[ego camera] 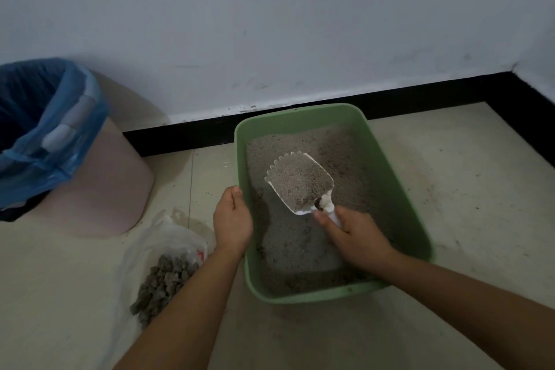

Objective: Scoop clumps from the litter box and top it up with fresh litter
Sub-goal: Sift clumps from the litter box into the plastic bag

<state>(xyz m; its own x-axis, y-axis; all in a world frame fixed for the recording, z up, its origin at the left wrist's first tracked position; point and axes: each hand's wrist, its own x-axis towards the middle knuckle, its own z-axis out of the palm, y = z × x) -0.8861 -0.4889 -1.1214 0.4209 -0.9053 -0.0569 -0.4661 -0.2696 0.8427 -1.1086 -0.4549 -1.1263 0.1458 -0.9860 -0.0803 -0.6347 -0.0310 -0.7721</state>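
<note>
litter box (240,141) one, center frame; left hand (232,221) grips its rim, right hand (356,239) grips one full scoop (300,182); one clump pile (163,285) lower left.

My left hand (232,219) and my right hand (357,237) are bare. My left forearm (180,303) and my right forearm (465,300) are bare too, uncovered all the way from the wrists to the bottom edge of the view. The light is dim, so I cannot tell any finer marks on them.
</note>
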